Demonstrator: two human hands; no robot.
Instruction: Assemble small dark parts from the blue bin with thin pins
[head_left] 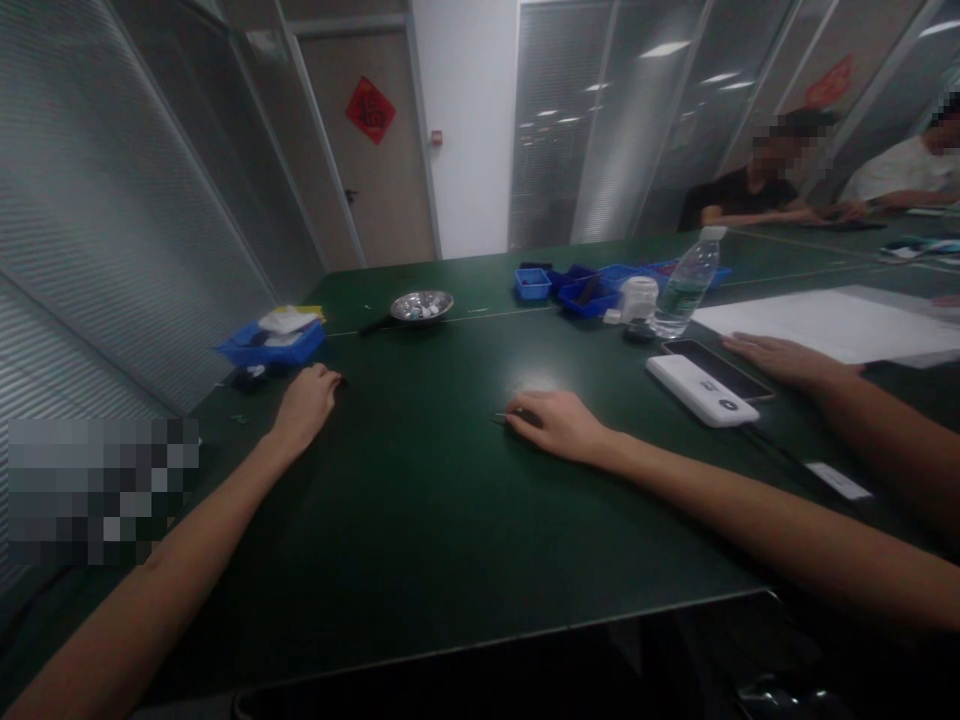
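My left hand point(306, 408) rests on the left part of the green table, its fingers closed on a small dark piece point(343, 381) too small to name. Nearer the middle lies my right hand point(555, 422), thumb and fingers pinched round a thin metal-tipped tool point(499, 415). Its tip points left, and most of it is hidden in the hand. A wide dark stretch of table point(420, 500) separates my hands. Beyond my left hand are a blue tray point(274, 345) holding a white packet and a shiny metal bowl point(421, 307) with small pieces inside.
At right, a co-worker's hand point(787, 358) lies by a white power bank point(701, 390) and a phone point(720, 368). Behind stand a water bottle point(686, 285), a white jar point(639, 298), blue bins point(532, 284) and a white sheet point(832, 320). Two people sit farther back.
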